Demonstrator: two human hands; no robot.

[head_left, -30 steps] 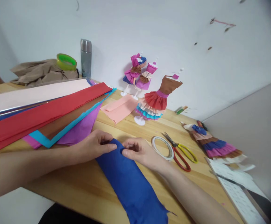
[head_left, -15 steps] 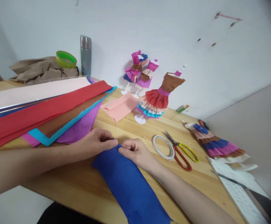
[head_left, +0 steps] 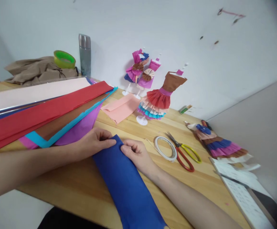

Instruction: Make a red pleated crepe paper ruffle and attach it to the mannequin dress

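Note:
A long strip of blue crepe paper (head_left: 129,184) runs from the near table edge up to my hands. My left hand (head_left: 99,140) pinches its far left corner between thumb and fingers. On the far right edge, my right hand (head_left: 136,152) grips the paper with thumb on top and fingers curled under. A small gap separates the two thumbs, and the blue corner shows between them. Right of my right hand lie a roll of white tape (head_left: 156,148) and scissors (head_left: 179,146) with one red and one yellow handle, the tape ring touching the blades.
Folded red crepe paper (head_left: 50,111) and other coloured sheets cover the left side. Peach paper (head_left: 121,108) lies behind my hands. Miniature dress forms (head_left: 169,86) stand by the wall, near a flask (head_left: 85,57) and green tape (head_left: 64,59). A paper dress (head_left: 222,144) lies right.
My hands have moved slightly apart at the paper's far end, so more of its corner shows. The strip lies flatter and straighter. The whole view has shifted a little.

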